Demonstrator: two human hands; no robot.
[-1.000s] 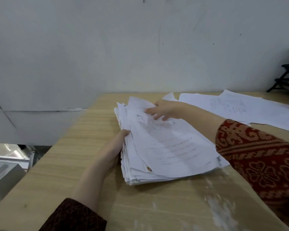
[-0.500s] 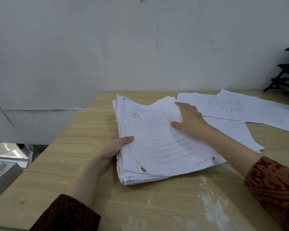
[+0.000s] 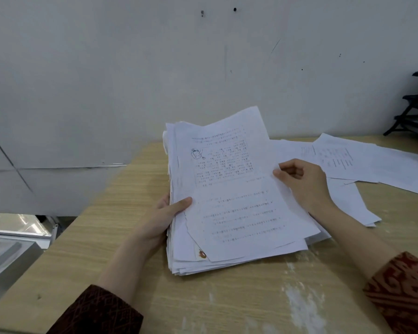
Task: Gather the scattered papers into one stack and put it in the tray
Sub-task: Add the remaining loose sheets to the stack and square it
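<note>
Hard to see much under the stack (image 3: 229, 213): its lower sheets show only as ragged edges at the left and near side, and its far end is tipped up off the desk (image 3: 94, 237) w/ the near end apparently resting on the wood, tho the exact contact line is hidden by paper. Left hand (image 3: 159, 220) has its thumb laid on top of the stack's left edge; the other fingers are tucked beneath, out of sight, so it grips the stack. Right hand (image 3: 304, 182) is at the stack's right edge, fingers curled, thumb and forefinger pinching the top sheet's edge; what lies behind the palm is blocked. Print on the top sheet: rows of small characters, too blurred to read, plus a little cartoon doodle near the upper left of the text block. A rusty brown spot (image 3: 202, 254) marks a lower sheet's corner at the near left, poss. a stain or seal, can't tell. Loose papers (image 3: 362, 165) lie flat on the desk to the right and beyond the right hand, overlapping, some slid under the stack's right side; their print is also unreadable, and the right frame edge cuts them off. Black tiered tray (image 3: 415, 112) stands at the far right by the wall, only partly in frame, well apart from the stack. Both sleeves, dark red patterned, are cut off at the bottom edge. White smears streak the desk near the right forearm. Grey equipment at lower left, beyond the desk's edge, is blurred, unidentifiable.
</note>
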